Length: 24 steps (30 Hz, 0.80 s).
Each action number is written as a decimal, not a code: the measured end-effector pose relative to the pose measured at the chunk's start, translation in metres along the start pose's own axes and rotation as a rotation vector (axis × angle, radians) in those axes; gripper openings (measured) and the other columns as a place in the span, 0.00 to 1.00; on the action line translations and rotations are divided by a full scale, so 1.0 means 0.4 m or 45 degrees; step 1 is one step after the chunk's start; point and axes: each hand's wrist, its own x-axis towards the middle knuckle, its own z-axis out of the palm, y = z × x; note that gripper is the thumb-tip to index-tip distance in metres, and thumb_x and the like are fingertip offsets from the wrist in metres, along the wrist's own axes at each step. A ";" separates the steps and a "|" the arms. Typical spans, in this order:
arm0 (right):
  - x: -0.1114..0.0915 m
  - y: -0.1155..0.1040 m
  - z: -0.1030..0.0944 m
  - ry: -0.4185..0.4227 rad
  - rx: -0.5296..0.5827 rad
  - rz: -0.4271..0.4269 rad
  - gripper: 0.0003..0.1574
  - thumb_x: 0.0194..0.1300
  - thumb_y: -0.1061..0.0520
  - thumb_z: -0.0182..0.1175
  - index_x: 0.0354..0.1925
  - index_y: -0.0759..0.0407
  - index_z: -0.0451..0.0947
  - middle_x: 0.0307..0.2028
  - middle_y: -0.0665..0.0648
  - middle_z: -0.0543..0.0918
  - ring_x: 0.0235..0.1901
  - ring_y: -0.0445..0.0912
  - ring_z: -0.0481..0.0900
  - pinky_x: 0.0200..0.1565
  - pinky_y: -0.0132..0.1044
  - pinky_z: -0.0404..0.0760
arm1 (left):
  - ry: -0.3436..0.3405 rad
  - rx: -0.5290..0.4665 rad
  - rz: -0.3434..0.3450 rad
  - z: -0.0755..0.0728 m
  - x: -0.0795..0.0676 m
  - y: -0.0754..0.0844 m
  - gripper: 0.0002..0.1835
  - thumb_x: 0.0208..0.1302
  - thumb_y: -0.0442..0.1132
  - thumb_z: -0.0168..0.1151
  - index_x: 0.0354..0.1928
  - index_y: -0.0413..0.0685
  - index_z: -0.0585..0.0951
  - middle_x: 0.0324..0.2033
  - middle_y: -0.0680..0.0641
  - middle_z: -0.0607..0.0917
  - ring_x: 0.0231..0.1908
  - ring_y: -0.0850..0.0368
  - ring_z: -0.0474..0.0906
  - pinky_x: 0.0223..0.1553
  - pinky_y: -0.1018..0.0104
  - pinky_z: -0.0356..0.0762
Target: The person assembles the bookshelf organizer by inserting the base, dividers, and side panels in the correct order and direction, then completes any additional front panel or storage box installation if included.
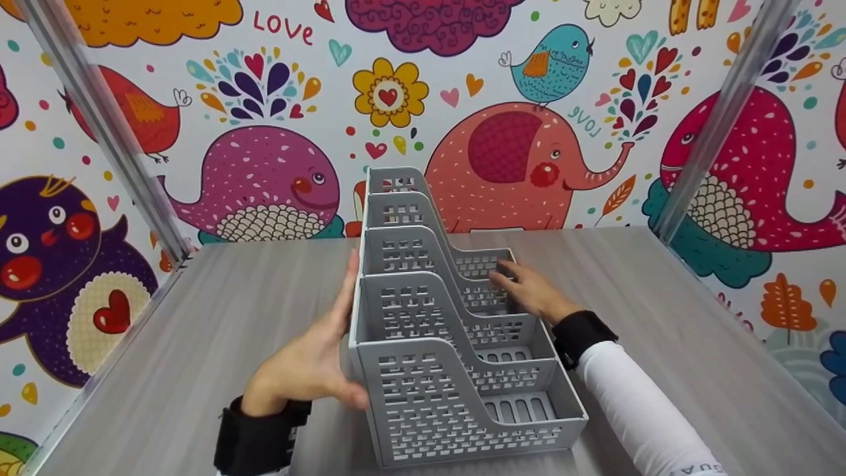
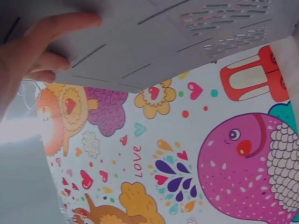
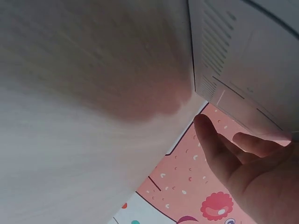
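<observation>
A grey plastic file organizer [image 1: 423, 396] with perforated dividers and several slots stands upright on the table before me. My left hand [image 1: 307, 360] lies along its tall left side, fingers stretched away from me and thumb near the front corner. In the left wrist view, the fingers [image 2: 65, 23] extend against the organizer's slotted side panel [image 2: 126, 42]. Over at the far right, my right hand [image 1: 532, 287] has its fingertips at the low side's rim. The right wrist view shows loosely bent fingers [image 3: 224, 158] beside the organizer's outer wall [image 3: 252, 74].
The grey wood-grain table [image 1: 218, 330] extends to both sides of the organizer. Behind it rises a wall panel [image 1: 390, 145] printed with cartoon animals. Metal posts [image 1: 115, 142] frame the left and right corners.
</observation>
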 end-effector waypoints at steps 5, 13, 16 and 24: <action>-0.006 -0.003 0.002 0.016 0.007 0.026 0.41 0.75 0.35 0.50 0.68 0.65 0.68 0.67 0.70 0.70 0.67 0.62 0.69 0.70 0.60 0.65 | 0.036 0.058 -0.171 -0.003 -0.010 0.023 0.81 0.43 0.32 0.82 0.77 0.64 0.21 0.81 0.41 0.40 0.74 0.53 0.61 0.71 0.73 0.59; -0.017 -0.007 0.001 0.142 -0.107 0.079 0.42 0.75 0.41 0.50 0.71 0.70 0.63 0.79 0.71 0.44 0.77 0.68 0.48 0.75 0.61 0.54 | 0.159 0.214 -0.187 -0.054 -0.028 0.006 0.67 0.51 0.32 0.77 0.81 0.51 0.36 0.75 0.33 0.60 0.63 0.55 0.77 0.62 0.72 0.74; -0.022 -0.005 0.000 0.202 -0.119 0.089 0.37 0.75 0.42 0.51 0.66 0.70 0.71 0.79 0.70 0.43 0.76 0.72 0.47 0.74 0.64 0.53 | 0.250 0.287 -0.193 -0.065 -0.029 0.002 0.59 0.55 0.32 0.75 0.80 0.45 0.45 0.71 0.32 0.68 0.60 0.59 0.80 0.59 0.72 0.77; -0.051 0.008 -0.040 0.309 -0.116 0.010 0.21 0.71 0.53 0.58 0.47 0.71 0.85 0.73 0.83 0.49 0.72 0.78 0.52 0.72 0.67 0.55 | 0.579 0.448 -0.262 -0.050 -0.010 -0.012 0.28 0.58 0.34 0.72 0.61 0.35 0.78 0.47 0.39 0.89 0.46 0.60 0.88 0.45 0.67 0.86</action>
